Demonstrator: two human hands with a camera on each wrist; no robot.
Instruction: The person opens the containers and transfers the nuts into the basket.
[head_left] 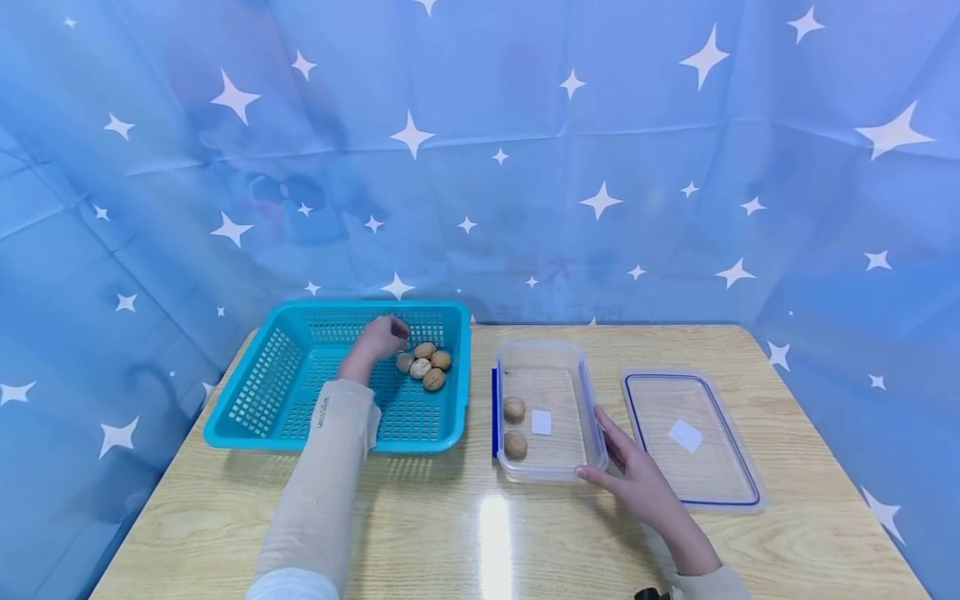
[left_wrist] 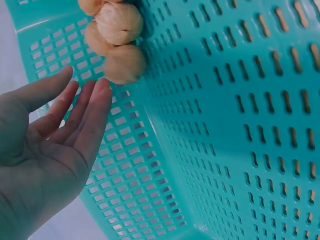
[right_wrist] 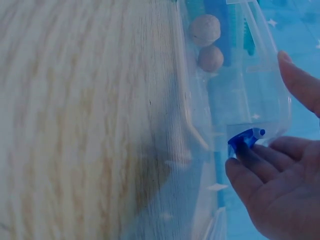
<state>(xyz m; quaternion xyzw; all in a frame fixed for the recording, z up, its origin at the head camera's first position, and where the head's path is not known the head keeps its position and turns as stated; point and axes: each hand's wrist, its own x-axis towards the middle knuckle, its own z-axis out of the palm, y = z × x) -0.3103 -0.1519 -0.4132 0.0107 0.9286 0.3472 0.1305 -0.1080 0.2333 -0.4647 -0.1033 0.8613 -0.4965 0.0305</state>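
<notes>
My left hand [head_left: 381,340] reaches into the turquoise basket [head_left: 431,442], beside several walnuts [head_left: 434,379] gathered toward its right side. In the left wrist view, the hand's fingers [left_wrist: 92,130] are loosely bent with nothing between them, close to a walnut [left_wrist: 125,64]. My right hand [head_left: 637,479] grips the near right corner of a clear plastic container [head_left: 558,475], its thumb at the front and its fingers along the right wall. Those fingers lie against a blue latch [right_wrist: 245,139] in the right wrist view. Two walnuts [head_left: 515,445] sit along the container's left wall.
To the right of the container, a clear lid [head_left: 727,467] with a blue seal lies flat on the wooden table [head_left: 450,542]. A white label [head_left: 541,422] shows on the container's bottom. Behind the table hangs a blue curtain [head_left: 510,250] with white stars.
</notes>
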